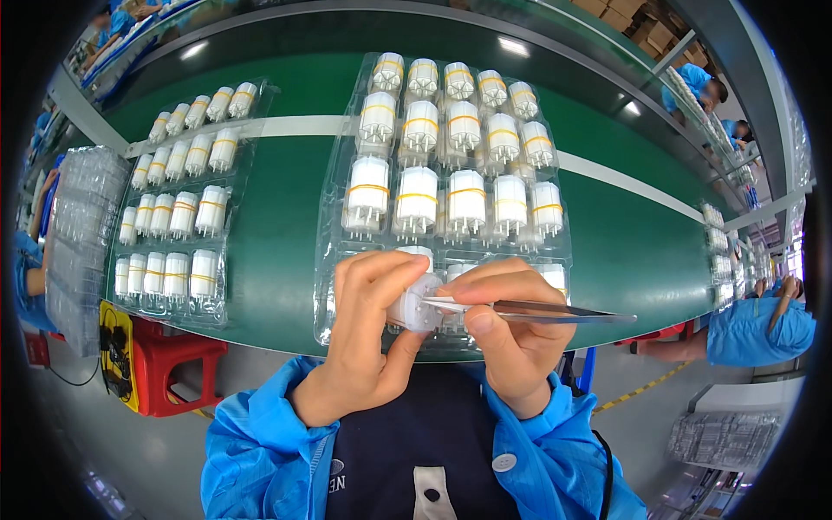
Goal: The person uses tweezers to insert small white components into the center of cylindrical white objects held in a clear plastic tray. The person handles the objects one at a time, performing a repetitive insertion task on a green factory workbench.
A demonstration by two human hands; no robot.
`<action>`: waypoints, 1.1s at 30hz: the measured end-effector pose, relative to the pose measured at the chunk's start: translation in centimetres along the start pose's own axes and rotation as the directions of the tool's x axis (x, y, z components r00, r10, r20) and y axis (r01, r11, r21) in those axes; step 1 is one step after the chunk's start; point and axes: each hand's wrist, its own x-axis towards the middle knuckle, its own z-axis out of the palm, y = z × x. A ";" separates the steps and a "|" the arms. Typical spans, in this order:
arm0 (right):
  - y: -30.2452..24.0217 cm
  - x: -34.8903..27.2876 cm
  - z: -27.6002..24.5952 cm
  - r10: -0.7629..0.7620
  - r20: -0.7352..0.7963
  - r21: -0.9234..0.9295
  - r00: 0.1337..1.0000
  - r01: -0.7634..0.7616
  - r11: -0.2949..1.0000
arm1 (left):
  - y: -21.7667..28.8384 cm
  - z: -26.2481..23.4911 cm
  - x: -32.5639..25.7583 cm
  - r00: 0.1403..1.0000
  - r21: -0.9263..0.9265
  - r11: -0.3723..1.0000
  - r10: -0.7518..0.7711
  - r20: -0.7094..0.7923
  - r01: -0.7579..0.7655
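My left hand [360,325] is closed round a white cylindrical part [421,308], its round end face turned toward my right hand. Metal tweezers [576,313] are pinched in my right hand [520,334], with their tips at that end face. Whatever small piece may be between the tips is too small to make out. Both hands are over the near edge of a clear plastic tray [327,260]. Rows of white cylinders [417,198] stand in it, each with a yellow band and metal pins pointing down. My hands hide part of the nearest row.
A second clear tray [227,290] of similar cylinders lies to the left on the green conveyor belt [277,234]. Stacked empty clear trays [82,243] stand at the far left. A red stool [180,364] is below the bench edge. Other people in blue work at both sides.
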 end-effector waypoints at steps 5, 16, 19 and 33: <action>0.1 -0.1 0.1 0.005 -0.013 0.011 1.000 -0.005 1.000 | -0.1 0.1 0.0 0.999 0.036 0.999 0.032 -0.026 -0.031; 0.9 -0.4 0.0 0.017 -0.048 0.077 0.999 -0.014 0.997 | 0.0 0.0 0.2 0.998 0.095 0.994 0.063 -0.012 -0.062; 0.8 -0.4 0.2 0.034 -0.054 0.067 0.998 -0.030 0.997 | 0.0 0.0 0.2 0.997 0.116 0.991 0.072 -0.010 -0.070; 1.3 -0.4 0.2 0.008 -0.028 0.072 1.000 -0.006 0.997 | -0.2 -0.1 0.1 0.999 0.131 0.990 0.046 -0.010 -0.044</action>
